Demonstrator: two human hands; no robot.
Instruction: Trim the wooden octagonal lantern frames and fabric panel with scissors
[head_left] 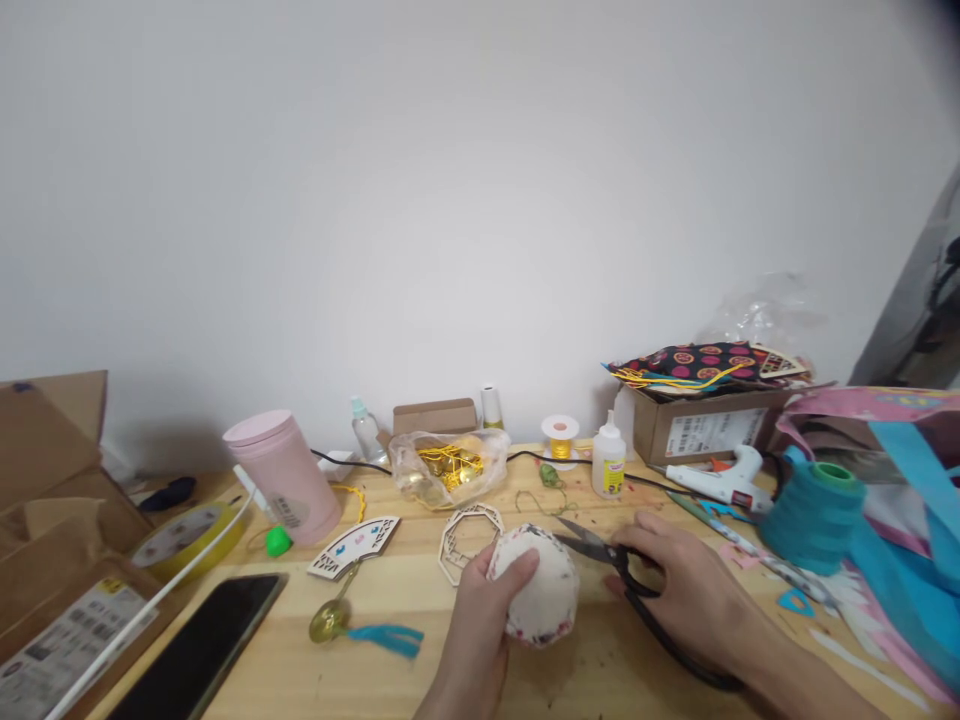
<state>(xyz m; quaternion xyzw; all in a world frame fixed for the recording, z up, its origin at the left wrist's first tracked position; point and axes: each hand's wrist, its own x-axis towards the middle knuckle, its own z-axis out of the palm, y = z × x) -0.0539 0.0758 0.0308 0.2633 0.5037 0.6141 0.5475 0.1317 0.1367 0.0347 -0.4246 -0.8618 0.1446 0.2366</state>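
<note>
My left hand (480, 620) grips a round white fabric-covered disc (541, 590) with a dark floral pattern at its edge, the thumb lying over its face. In my right hand (679, 580) are black-handled scissors (626, 575), their blades parted and pointing left at the disc's upper right edge. Whether the blades touch the cloth I cannot tell. Behind the disc lies a wooden octagonal lattice frame (448, 555). Left of it is a fan-shaped wooden ornament (352, 548) with a brass bell (328, 621) and a blue tassel (390, 637).
A phone (199, 650), yellow tape roll (187, 540) and pink cup (285, 475) stand left. Toward the wall are a bag of gold cord (450, 470), glue bottle (608, 460) and thread spool (560, 438). At right are a glue gun (724, 480), teal thread cone (814, 520) and cardboard box (705, 425).
</note>
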